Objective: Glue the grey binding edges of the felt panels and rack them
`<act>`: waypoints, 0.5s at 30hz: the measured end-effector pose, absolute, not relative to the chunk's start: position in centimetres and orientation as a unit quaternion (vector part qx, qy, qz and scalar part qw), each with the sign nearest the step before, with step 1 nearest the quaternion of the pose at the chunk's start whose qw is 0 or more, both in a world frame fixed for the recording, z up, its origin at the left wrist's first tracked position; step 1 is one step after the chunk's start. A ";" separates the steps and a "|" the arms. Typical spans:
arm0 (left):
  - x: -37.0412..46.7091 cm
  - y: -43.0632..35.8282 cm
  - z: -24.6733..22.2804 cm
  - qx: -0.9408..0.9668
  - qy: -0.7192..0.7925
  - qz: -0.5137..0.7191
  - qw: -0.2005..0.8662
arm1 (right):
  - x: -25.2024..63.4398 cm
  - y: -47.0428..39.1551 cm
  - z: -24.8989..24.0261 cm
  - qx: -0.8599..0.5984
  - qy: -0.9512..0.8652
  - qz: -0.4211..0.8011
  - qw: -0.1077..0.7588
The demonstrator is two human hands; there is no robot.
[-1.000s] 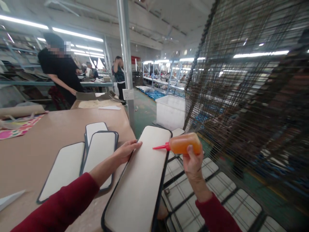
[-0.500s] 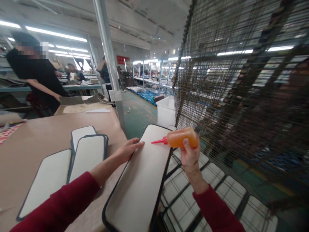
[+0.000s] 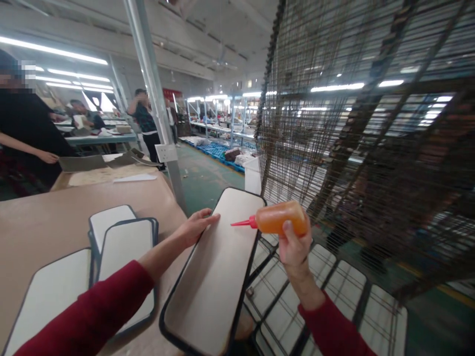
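A long white panel with rounded corners and a dark rim (image 3: pixel 213 269) lies tilted in front of me. My left hand (image 3: pixel 196 226) grips its left edge, thumb on the white face and the fingers partly hidden beyond the rim. In my right hand (image 3: pixel 296 242) is a squeeze bottle (image 3: pixel 280 217) of amber liquid, held nearly level. Its red nozzle (image 3: pixel 243 223) points left over the upper part of the panel; whether the tip touches the surface I cannot tell. Several similar panels (image 3: pixel 126 252) lie overlapping on the table to the left.
The tan table (image 3: pixel 148 200) carries cardboard (image 3: pixel 107 175) at its far end. A metal post (image 3: pixel 156 99) rises by its corner. At right stands a tilted wire rack (image 3: pixel 315 99), with more panels (image 3: pixel 345 282) on wire shelving below. A person in black (image 3: pixel 29 133) stands at far left.
The view has turned slightly right, so the background and table panels sit farther left. Both hands keep their holds; the bottle sits slightly lower, its nozzle still over the panel.
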State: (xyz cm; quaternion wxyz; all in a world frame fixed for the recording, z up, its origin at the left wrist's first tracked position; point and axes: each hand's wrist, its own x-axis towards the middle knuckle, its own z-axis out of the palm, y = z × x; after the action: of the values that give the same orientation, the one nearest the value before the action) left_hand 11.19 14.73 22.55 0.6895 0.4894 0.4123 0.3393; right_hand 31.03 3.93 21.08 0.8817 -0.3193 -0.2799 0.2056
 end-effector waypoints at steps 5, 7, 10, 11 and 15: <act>10.1 15.8 22.3 0.475 0.405 0.336 0.706 | 29.2 2.8 19.0 -0.343 -0.299 0.250 0.855; 9.3 16.4 22.1 0.470 0.411 0.338 0.704 | 27.8 1.2 17.2 -0.368 -0.312 0.298 0.824; 8.5 16.9 21.8 0.473 0.410 0.339 0.702 | 26.9 0.4 16.7 -0.383 -0.296 0.293 0.824; 8.4 16.9 21.8 0.476 0.407 0.337 0.703 | 27.1 0.8 17.2 -0.377 -0.285 0.268 0.840; 8.4 16.8 21.7 0.483 0.386 0.320 0.718 | 28.9 3.4 19.8 -0.346 -0.263 0.184 0.882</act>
State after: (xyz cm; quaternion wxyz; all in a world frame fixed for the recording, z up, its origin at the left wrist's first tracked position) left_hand 8.36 16.77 21.68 0.7179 0.4826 0.3861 0.3205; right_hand 28.86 3.36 19.79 0.8818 -0.3459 -0.2628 0.1839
